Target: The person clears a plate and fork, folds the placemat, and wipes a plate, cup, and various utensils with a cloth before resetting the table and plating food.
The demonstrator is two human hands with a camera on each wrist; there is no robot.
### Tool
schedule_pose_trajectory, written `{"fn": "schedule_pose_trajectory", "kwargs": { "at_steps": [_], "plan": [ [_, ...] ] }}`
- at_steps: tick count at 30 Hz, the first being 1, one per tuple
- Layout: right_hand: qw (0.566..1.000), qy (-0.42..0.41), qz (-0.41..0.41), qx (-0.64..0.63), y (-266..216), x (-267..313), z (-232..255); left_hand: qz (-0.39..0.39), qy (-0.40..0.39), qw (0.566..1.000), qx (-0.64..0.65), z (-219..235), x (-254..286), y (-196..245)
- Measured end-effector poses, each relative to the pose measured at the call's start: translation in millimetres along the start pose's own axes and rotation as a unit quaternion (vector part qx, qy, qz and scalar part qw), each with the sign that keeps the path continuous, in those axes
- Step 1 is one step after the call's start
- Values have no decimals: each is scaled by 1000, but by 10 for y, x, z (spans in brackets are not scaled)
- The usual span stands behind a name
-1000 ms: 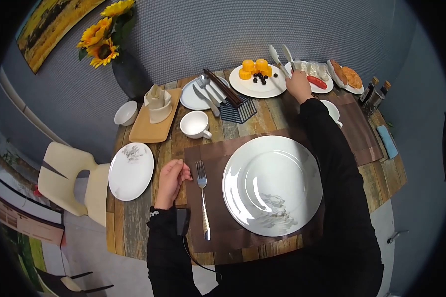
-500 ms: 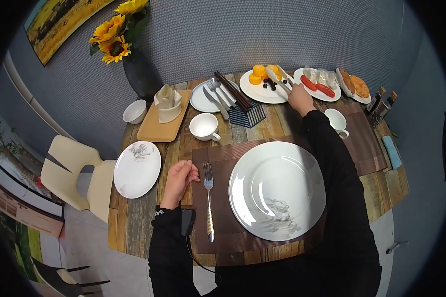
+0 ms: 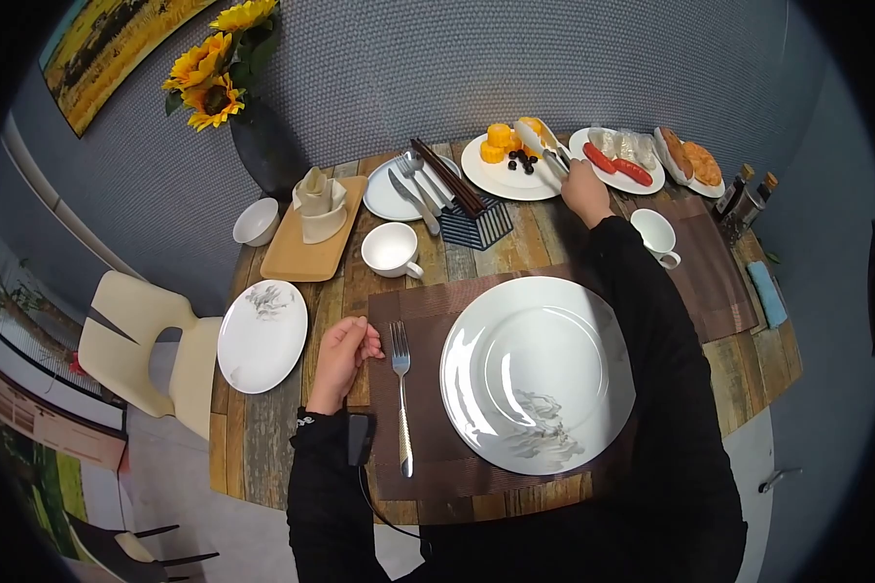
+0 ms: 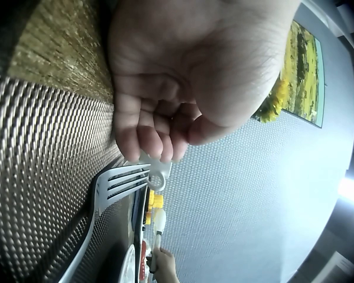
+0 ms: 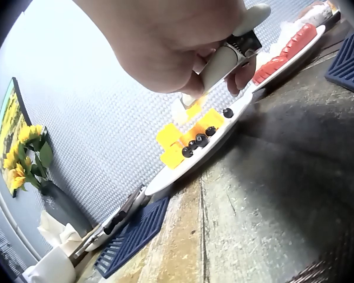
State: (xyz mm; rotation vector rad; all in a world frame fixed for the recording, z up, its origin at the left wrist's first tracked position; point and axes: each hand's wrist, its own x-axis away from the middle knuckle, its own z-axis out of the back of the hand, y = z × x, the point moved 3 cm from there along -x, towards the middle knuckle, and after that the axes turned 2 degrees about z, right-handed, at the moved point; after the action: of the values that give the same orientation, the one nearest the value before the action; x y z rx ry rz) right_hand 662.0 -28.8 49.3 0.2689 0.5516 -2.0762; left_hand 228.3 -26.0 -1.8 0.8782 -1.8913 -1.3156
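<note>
In the head view my right hand (image 3: 585,192) grips a pair of light-coloured tongs (image 3: 552,154). Their tips reach over the right side of a white plate (image 3: 481,177), at the yellow corn chunks (image 3: 495,143) there. Dark round berries (image 3: 517,164) lie in front of the chunks. From the right wrist view, the tongs (image 5: 219,68) slant down toward the corn and my hand partly hides them. My left hand (image 3: 343,352) rests at the placemat's left edge with loosely curled fingers, holding nothing. A fork (image 3: 402,389) lies just right of it.
Large stacked plates (image 3: 462,418) sit on the brown placemat (image 3: 428,301). A sausage plate (image 3: 608,177) stands right of the corn, with a white cup (image 3: 654,236) nearer. Another cup (image 3: 391,251), a plate of cutlery (image 3: 384,199) and a wooden tray (image 3: 297,255) are leftward.
The tongs have come down from a raised pose between the corn and sausage plates to the corn. Their arms now stand closer together. The left hand stays beside the fork; the head view shifted slightly.
</note>
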Motion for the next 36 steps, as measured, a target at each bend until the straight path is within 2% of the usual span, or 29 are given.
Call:
{"fn": "schedule_pose_trajectory", "kwargs": {
  "at_steps": [5, 7, 8, 10, 12, 14, 15, 17, 18, 23, 26, 36],
  "plan": [
    [999, 4, 19, -27, -52, 80, 199, -1, -7, 1000, 8, 2, -8, -5],
    [995, -4, 74, -62, -90, 186, 309, 0, -6, 1000, 11, -5, -3, -2],
    [995, -7, 75, -60, -84, 268, 368, -2, -4, 1000, 13, -1, -1, 6],
    [982, -18, 137, -129, -97, 527, 503, -3, -9, 1000, 18, 21, -9, -3],
    [971, -36, 171, -162, -95, 835, 690, -15, -17, 999, 25, 38, -8, -7],
    [950, -112, 187, -222, -112, 1161, 866, -19, -22, 999, 25, 67, -10, -19],
    [949, -116, 191, -221, -98, 1308, 961, -21, -24, 999, 26, 64, -8, -18],
    [932, -184, 219, -223, -70, 1603, 1110, -27, -26, 999, 27, 57, -2, -7],
    [926, -185, 246, -221, -58, 1748, 1187, -27, -21, 999, 32, 65, -6, -12],
    [908, -242, 278, -200, -12, 2265, 1459, -36, -40, 998, 45, 89, -3, -23],
    [898, -275, 296, -177, -33, 2426, 1566, -38, -42, 998, 40, 107, -2, -29],
    [892, -281, 337, -109, -63, 2536, 1547, -37, -37, 998, 37, 97, 6, -30]
  ]
}}
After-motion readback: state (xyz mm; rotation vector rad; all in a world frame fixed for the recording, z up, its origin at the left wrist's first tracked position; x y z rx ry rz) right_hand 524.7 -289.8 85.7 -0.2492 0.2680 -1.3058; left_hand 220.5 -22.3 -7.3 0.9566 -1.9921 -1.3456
